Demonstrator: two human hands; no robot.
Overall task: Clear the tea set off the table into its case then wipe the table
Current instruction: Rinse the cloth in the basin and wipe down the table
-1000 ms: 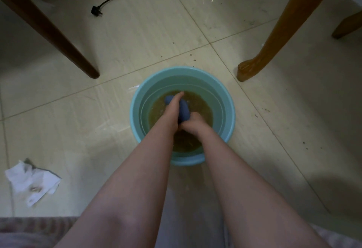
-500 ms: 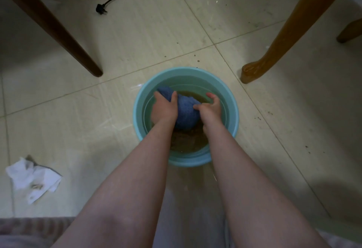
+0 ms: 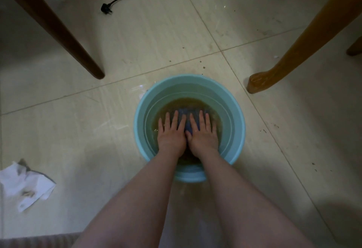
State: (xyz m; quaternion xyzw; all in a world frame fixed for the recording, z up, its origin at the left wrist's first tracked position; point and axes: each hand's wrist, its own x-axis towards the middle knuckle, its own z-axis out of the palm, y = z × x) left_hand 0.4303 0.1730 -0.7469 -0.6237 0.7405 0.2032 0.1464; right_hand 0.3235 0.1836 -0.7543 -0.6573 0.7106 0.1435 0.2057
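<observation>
Here nothing is gripped: the left hand (image 3: 171,132) and the right hand (image 3: 204,133) are laid flat, fingers straight and spread. The blue cloth (image 3: 187,111) is pressed down by them under brownish water in the light-blue basin (image 3: 240,122). The basin is set on the tiled floor (image 3: 137,48), near a dark furniture leg (image 3: 58,32) and a lighter one (image 3: 290,48). Neither tea set nor case is shown, so the packing cannot be judged. The cloth is judged to be in rinsing; wringing and wiping the table are taken to remain.
</observation>
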